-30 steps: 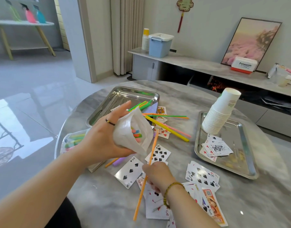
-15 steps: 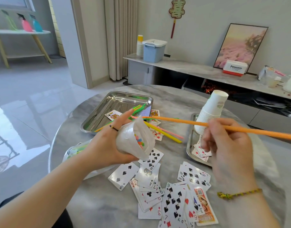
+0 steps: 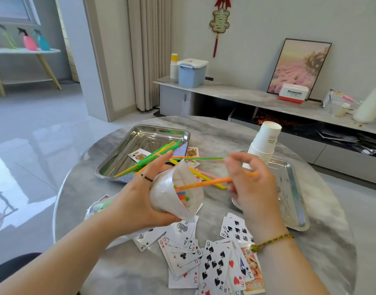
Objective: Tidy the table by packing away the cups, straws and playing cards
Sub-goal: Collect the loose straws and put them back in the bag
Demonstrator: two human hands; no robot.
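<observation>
My left hand (image 3: 138,201) grips a clear plastic bag (image 3: 172,190) with its mouth held open, and the ends of several coloured straws show inside. My right hand (image 3: 253,184) pinches an orange straw (image 3: 204,183) whose tip is entering the bag's mouth. More green, yellow, orange and pink straws (image 3: 153,158) lie across the left steel tray (image 3: 140,137) and the table. A stack of white paper cups (image 3: 264,143) leans in the right steel tray (image 3: 293,188). Playing cards (image 3: 212,258) are scattered face up near the front edge.
The round grey marble table (image 3: 323,241) carries everything. A king card (image 3: 138,155) lies in the left tray and a blue-backed card deck (image 3: 182,149) rests at its corner. Behind stands a low cabinet with a blue box (image 3: 191,74) and a framed picture (image 3: 297,69).
My right hand lifted the orange straw from the table, swung it round and brought its tip into the bag's mouth. My left hand kept holding the bag open.
</observation>
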